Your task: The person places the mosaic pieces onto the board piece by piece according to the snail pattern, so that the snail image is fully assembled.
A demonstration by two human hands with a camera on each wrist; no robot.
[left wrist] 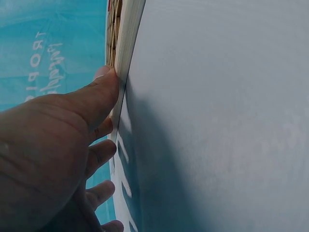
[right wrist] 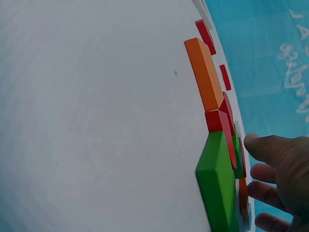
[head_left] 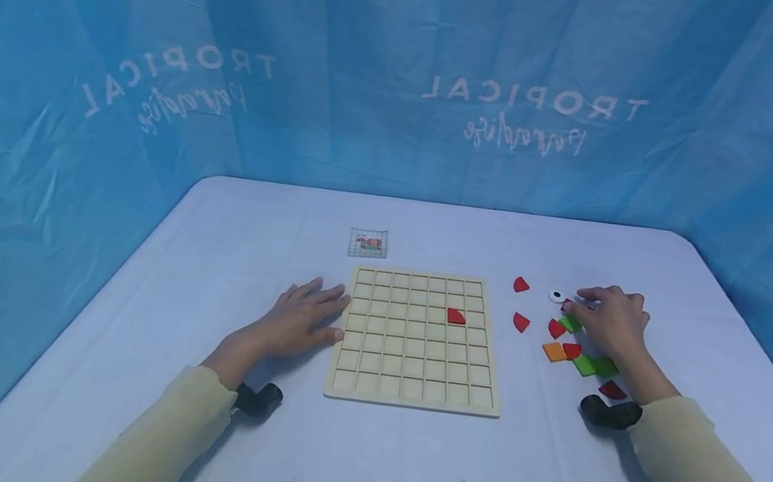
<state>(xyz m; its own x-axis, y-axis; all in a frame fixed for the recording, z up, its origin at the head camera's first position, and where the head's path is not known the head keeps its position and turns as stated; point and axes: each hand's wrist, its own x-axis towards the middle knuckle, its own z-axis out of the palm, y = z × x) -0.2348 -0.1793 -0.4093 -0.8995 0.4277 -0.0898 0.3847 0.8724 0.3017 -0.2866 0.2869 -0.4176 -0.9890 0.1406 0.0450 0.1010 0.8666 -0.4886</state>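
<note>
A pale wooden grid board (head_left: 412, 367) lies on the table, with one red quarter-round piece (head_left: 455, 317) in a cell right of its middle. My left hand (head_left: 298, 320) is at the board's left side, fingers spread; the left wrist view has its thumb touching the board's edge (left wrist: 126, 43). Over the loose pieces to the right reaches my right hand (head_left: 612, 321). Its thumb and forefinger are apart, near a dark red piece (head_left: 566, 305) that they partly hide. In the right wrist view, the right thumb (right wrist: 263, 147) stands close to green and red pieces.
Around the right hand lie an orange square (head_left: 554, 352), green pieces (head_left: 584, 365), several red wedges (head_left: 521, 322) and a white disc with a black dot (head_left: 556, 296). A small picture card (head_left: 367, 243) lies behind the board. Blue printed cloth (head_left: 418, 44) hangs around the table.
</note>
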